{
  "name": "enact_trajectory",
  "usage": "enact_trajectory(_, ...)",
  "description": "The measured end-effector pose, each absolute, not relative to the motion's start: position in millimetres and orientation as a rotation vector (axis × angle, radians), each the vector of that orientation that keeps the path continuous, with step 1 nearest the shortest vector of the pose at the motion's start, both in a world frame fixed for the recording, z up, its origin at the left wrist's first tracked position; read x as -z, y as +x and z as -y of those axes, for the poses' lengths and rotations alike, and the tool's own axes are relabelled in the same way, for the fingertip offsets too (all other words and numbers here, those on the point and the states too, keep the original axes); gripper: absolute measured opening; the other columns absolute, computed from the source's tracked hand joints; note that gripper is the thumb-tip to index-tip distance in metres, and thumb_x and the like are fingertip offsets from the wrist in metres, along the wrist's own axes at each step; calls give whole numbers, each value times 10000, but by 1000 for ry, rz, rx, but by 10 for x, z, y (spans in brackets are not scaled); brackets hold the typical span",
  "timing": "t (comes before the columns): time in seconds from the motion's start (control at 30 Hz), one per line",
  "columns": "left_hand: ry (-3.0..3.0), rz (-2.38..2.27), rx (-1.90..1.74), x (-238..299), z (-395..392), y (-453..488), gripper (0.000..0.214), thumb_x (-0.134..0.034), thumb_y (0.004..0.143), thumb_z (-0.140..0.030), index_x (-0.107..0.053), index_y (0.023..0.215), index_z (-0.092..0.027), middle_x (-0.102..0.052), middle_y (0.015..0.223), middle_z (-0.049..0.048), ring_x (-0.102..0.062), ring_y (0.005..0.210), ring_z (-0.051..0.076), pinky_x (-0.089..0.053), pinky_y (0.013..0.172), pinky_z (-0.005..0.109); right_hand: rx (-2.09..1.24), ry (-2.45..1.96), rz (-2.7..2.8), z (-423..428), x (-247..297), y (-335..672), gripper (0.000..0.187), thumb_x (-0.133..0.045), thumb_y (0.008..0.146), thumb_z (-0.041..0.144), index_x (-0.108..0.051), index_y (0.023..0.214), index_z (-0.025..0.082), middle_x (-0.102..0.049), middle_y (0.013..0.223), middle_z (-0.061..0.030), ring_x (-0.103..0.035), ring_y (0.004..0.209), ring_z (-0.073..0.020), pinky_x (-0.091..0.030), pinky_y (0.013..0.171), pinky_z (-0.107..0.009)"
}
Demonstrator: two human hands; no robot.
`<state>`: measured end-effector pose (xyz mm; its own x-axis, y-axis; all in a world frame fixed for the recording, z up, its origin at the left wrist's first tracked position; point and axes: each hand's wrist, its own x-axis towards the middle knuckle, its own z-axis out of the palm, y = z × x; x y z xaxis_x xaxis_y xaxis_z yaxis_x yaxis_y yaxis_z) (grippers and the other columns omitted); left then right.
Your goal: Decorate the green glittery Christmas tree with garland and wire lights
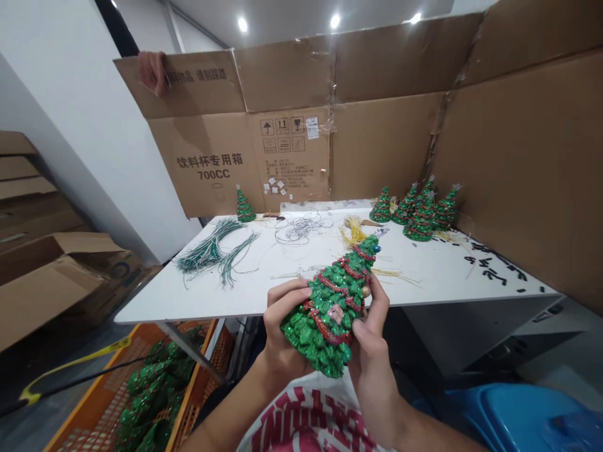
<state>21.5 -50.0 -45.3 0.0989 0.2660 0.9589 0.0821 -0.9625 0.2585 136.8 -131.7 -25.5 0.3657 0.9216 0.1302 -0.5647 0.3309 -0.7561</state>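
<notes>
A glittery green Christmas tree figurine (332,295) with red garlands and small ornaments is held tilted in front of my chest, its top leaning to the right. Around its lower left side wrap the fingers of my left hand (282,320). My right hand (374,333) grips the right side, thumb pressed near the base and fingers behind the upper part. Just past the tree lie a bundle of yellow wires (353,231) and a tangle of thin silvery wire (301,227) on the white table (264,295).
Green wires (211,251) lie on the table's left, near a small tree (244,206). Several finished-looking trees (419,216) stand back right, beside scattered black pieces (494,273). Cardboard walls (386,138) enclose the back. An orange crate (188,402) of green trees sits below left; a blue stool (513,414) is at right.
</notes>
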Motion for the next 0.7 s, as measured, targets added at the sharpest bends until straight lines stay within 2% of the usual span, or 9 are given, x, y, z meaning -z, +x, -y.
enact_trajectory(0.1,2199,-365,-2001,458,521,225,450,-638,1060,-289,-548,1499,-235,-656,1305,133,-674,1209,275,-621,989,442,-1044,-608,593,1297,255,1359,865,-710,904,412,-325,1675,341,-567,1623,-83,-490,1563,-357,-391,1273,-585)
enact_trajectory(0.2,2129,-388,-2024,465,531,246,356,-588,1096,-287,-578,1448,-233,-667,1294,127,-688,1183,257,-617,981,428,-1013,-618,603,1240,305,1352,913,-739,867,408,-303,1663,314,-537,1639,-100,-427,1607,-350,-336,1309,-577)
enact_trajectory(0.37,2069,-398,-2072,479,536,266,342,-618,1093,-369,-594,1407,-236,-674,1271,114,-701,1148,247,-620,974,418,-901,-694,601,1179,371,1285,958,-722,829,480,-294,1666,298,-445,1712,-122,-448,1570,-397,-298,1302,-635)
enact_trajectory(0.5,2086,-391,-2093,468,549,266,456,-752,1014,-363,-584,1421,-245,-669,1284,111,-700,1143,248,-638,929,403,-875,-750,689,1233,357,1274,931,-698,890,518,-287,1694,290,-522,1656,-135,-470,1553,-409,-372,1247,-639)
enact_trajectory(0.7,2062,-346,-2185,488,530,303,423,-684,1046,-435,-602,1410,-236,-676,1260,118,-707,1127,252,-643,904,409,-878,-754,757,1305,316,1309,912,-666,940,563,-255,1714,310,-470,1698,-125,-522,1516,-384,-505,1146,-559)
